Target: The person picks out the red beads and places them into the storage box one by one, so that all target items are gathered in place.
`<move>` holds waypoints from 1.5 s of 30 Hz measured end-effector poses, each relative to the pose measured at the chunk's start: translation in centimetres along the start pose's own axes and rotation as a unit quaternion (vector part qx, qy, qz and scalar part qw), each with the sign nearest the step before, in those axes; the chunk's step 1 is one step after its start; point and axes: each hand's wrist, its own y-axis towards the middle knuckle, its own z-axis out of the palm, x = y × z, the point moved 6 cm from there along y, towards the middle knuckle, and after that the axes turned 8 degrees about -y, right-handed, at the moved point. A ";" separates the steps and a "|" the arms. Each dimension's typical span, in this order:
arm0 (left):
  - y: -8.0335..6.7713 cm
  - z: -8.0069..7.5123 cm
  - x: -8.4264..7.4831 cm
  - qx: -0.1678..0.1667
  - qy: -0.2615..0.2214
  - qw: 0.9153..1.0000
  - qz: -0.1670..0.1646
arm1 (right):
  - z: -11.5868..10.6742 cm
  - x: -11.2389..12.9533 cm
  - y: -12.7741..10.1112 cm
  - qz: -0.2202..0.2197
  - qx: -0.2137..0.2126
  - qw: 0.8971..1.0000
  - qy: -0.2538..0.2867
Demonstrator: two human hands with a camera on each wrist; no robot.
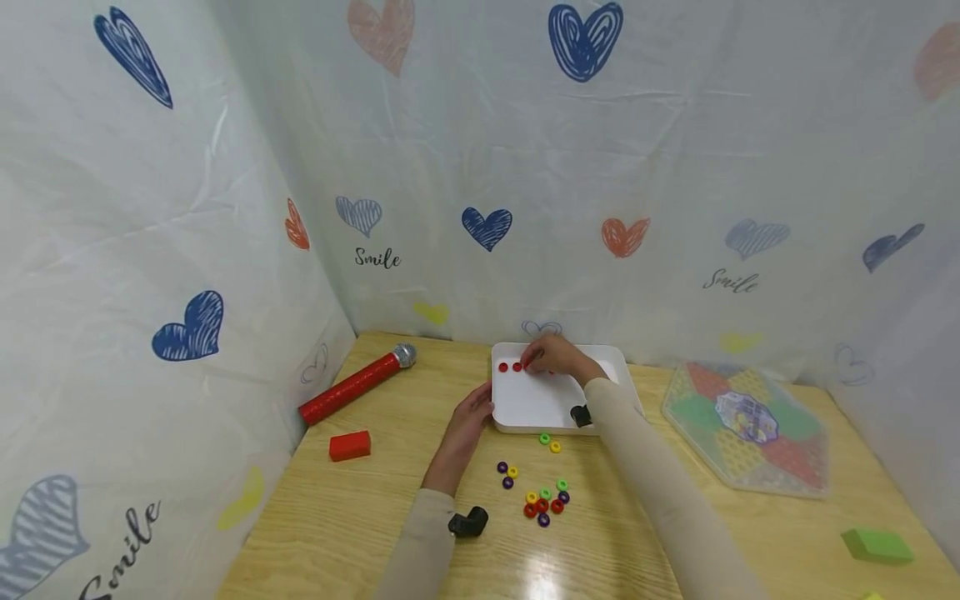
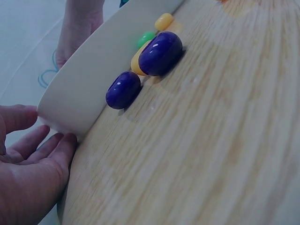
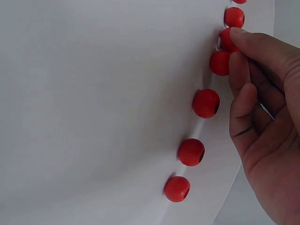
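Right hand (image 3: 267,117): fingertips set on a red bead (image 3: 228,39) in the row along the white tray's (image 1: 525,404) far wall, fingers loosely curled. Left hand (image 1: 471,414): relaxed, steadying the tray's near corner. Risk: a nudge could roll neighbouring beads out of line.

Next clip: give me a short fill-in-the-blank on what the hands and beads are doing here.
1. The beads lined up inside the white tray are all ____.
2. The right hand touches a bead in the ____.
3. The left hand rests against the tray's ____ edge.
4. The red block lies near the toy ____.

Missing words: red; tray; left; microphone
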 end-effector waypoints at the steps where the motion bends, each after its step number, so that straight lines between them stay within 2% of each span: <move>1: 0.0 0.0 0.0 0.001 -0.002 1.000 0.002 | 0.0 0.0 -0.1 0.001 -0.001 1.000 0.002; 9: -0.1 0.1 0.1 0.001 -0.008 1.000 0.009 | -0.3 0.4 -0.9 0.017 0.003 1.000 0.008; 16: 0.6 -0.2 0.3 0.007 -0.010 1.000 0.011 | -1.7 0.5 -1.6 0.031 0.004 0.999 0.037; 22: 0.9 -0.3 -0.2 0.004 -0.009 1.000 0.009 | -2.4 1.2 -3.4 -0.015 -0.016 0.998 0.054; 27: 0.8 -0.4 -0.7 -0.009 -0.008 1.000 0.011 | -1.6 2.0 -5.8 -0.039 -0.019 0.997 0.058; 30: 0.5 0.0 -0.3 -0.007 -0.010 1.000 0.005 | -0.5 2.4 -7.8 -0.046 -0.003 0.997 0.058; 34: 0.6 0.3 -0.2 -0.006 -0.004 1.000 0.001 | 0.8 3.3 -9.9 -0.078 0.027 0.995 0.064; 40: 0.8 -0.1 0.4 -0.012 -0.013 1.000 -0.002 | 2.7 4.7 -13.0 -0.129 0.102 0.981 0.103; 45: 1.0 -0.2 0.1 -0.007 -0.010 1.000 0.003 | 3.7 5.4 -15.6 -0.131 0.133 0.979 0.088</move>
